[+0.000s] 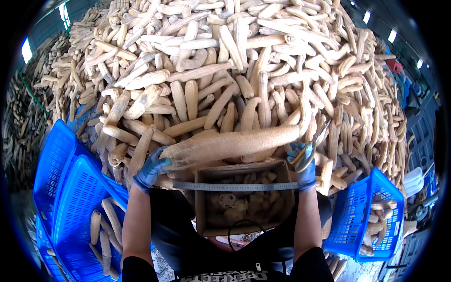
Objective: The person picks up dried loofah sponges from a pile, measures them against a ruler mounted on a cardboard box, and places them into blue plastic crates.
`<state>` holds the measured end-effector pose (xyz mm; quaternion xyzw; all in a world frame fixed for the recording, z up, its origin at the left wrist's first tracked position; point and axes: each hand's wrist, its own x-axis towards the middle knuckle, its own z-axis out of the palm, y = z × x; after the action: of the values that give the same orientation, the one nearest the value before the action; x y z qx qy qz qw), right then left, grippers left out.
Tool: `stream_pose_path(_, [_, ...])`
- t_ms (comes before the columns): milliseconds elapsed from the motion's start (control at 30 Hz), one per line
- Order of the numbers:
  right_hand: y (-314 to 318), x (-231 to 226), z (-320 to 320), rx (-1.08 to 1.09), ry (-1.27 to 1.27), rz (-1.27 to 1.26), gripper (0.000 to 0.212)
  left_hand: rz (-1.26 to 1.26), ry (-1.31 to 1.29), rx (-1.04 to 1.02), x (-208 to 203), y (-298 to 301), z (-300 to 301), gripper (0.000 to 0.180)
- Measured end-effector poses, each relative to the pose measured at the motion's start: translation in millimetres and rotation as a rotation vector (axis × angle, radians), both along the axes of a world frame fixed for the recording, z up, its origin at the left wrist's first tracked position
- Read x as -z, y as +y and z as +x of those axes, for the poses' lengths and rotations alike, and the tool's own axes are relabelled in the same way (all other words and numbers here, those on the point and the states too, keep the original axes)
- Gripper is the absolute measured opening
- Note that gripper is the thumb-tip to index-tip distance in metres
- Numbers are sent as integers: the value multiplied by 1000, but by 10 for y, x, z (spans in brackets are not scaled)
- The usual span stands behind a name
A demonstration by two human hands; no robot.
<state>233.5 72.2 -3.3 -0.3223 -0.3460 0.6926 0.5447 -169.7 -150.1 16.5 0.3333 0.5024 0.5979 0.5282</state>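
Observation:
A long, thick dried loofah gourd (pixel 235 143) lies crosswise in front of me, its wide end at the left and its thin end curving up at the right. My left hand (pixel 151 170), in a blue glove, is closed around the wide end. In my gloved right hand (pixel 306 173) are scissors (pixel 307 160) with yellow handles, their blades pointing up and to the right. That hand is just below the gourd's thinner part; whether it touches the gourd I cannot tell. Below the gourd, a metal ruler (pixel 235 187) spans an open cardboard box (pixel 201 209) holding pale cut pieces.
A large heap of dried loofahs (pixel 225 70) rises ahead. Blue plastic crates (pixel 70 188) stand tilted at my left, some loofahs inside. At my right is another blue crate (pixel 345 221) with shorter pieces. My knees flank the box.

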Motion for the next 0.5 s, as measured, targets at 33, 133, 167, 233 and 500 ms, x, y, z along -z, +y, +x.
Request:
stream_pose_path(33, [32, 16, 35, -64, 3, 56, 43, -10, 29, 9, 25, 6, -2, 60])
stream_pose_path(133, [-25, 69, 95, -8, -277, 168, 45, -17, 192, 59, 42, 26, -16, 59])
stream_pose_path(167, [-66, 55, 119, 12, -422, 174, 40, -37, 139, 56, 18, 25, 9, 58])
stream_pose_path(233, [-108, 32, 130, -2, -449, 163, 40, -69, 36, 50, -61, 19, 63, 57])
stream_pose_path(500, [-426, -45, 608, -361, -628, 181, 42, 129, 290, -152, 127, 387, 129, 56])
